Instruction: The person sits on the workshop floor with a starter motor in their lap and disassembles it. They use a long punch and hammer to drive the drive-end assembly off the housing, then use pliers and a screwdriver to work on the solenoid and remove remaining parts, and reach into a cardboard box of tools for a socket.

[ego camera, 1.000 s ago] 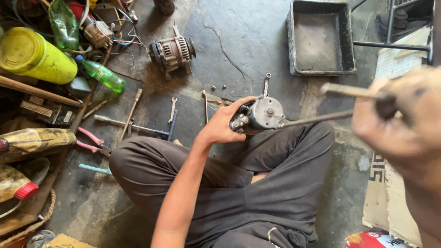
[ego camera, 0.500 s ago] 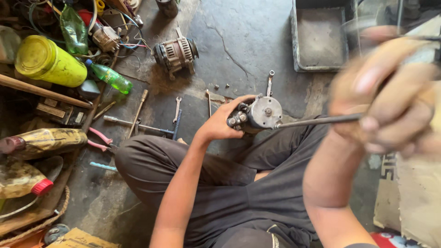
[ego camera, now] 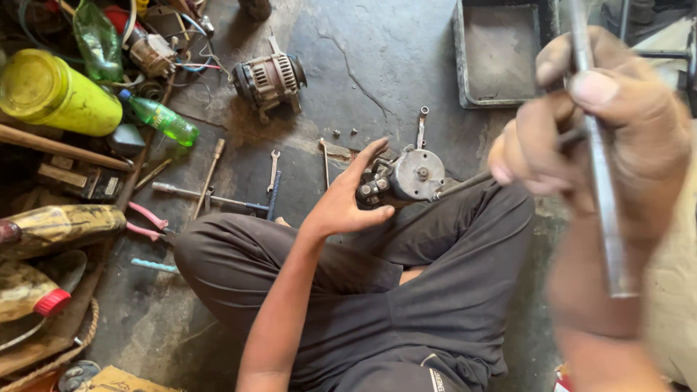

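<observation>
I sit cross-legged on a concrete floor. My left hand [ego camera: 341,207] grips a small grey starter motor [ego camera: 415,174] that rests on my knee, with thumb and fingers around its dark end. A thin rod [ego camera: 465,183] runs from the motor's right side toward my right hand [ego camera: 602,123]. That hand is raised close to the camera and blurred. It is closed around a flat metal bar [ego camera: 610,239] that stands nearly upright.
An alternator [ego camera: 268,76] lies on the floor ahead. A grey metal tray [ego camera: 501,51] sits at the back right. Spanners [ego camera: 272,170], a long bar and pink-handled pliers [ego camera: 145,221] lie to the left, beside a yellow container [ego camera: 54,94], a green bottle [ego camera: 160,117] and clutter.
My right hand has swung up and toward the camera, and the bar in it now stands nearly upright. My left hand stays on the motor.
</observation>
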A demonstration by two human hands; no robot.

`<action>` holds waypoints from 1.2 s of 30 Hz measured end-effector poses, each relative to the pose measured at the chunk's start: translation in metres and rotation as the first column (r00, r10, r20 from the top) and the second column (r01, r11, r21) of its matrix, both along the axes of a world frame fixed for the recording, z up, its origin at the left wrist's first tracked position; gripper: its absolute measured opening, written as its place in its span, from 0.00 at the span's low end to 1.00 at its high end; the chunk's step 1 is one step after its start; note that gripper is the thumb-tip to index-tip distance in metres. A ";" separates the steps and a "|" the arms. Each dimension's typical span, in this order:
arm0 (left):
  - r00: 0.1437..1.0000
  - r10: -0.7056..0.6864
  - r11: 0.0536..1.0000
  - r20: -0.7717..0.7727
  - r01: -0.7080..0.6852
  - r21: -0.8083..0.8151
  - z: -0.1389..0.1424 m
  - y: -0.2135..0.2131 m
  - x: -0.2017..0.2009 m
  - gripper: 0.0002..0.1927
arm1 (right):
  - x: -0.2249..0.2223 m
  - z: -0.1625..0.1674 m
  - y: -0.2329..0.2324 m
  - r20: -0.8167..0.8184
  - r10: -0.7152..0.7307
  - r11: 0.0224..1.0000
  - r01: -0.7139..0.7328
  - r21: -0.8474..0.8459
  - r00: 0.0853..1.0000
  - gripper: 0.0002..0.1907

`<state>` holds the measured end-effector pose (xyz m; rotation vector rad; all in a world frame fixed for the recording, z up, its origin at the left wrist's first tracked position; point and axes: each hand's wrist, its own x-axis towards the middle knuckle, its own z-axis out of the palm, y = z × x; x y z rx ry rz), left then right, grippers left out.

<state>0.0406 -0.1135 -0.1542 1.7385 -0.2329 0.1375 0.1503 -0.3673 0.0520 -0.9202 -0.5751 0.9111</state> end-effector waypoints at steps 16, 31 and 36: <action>0.934 -0.238 0.965 0.265 0.258 -0.043 0.097 -0.065 0.012 0.21 | -0.059 -0.082 0.013 0.513 -0.784 0.567 0.738 0.365 0.349 0.19; 0.974 0.128 0.989 0.189 -0.140 0.052 0.089 -0.085 0.029 0.19 | -0.065 -0.080 0.015 0.206 -0.746 0.660 0.666 0.347 0.633 0.17; 1.000 0.017 0.992 0.000 -0.017 -0.124 0.083 -0.083 0.036 0.25 | -0.077 -0.078 0.025 0.179 -0.815 0.576 0.736 0.355 0.551 0.22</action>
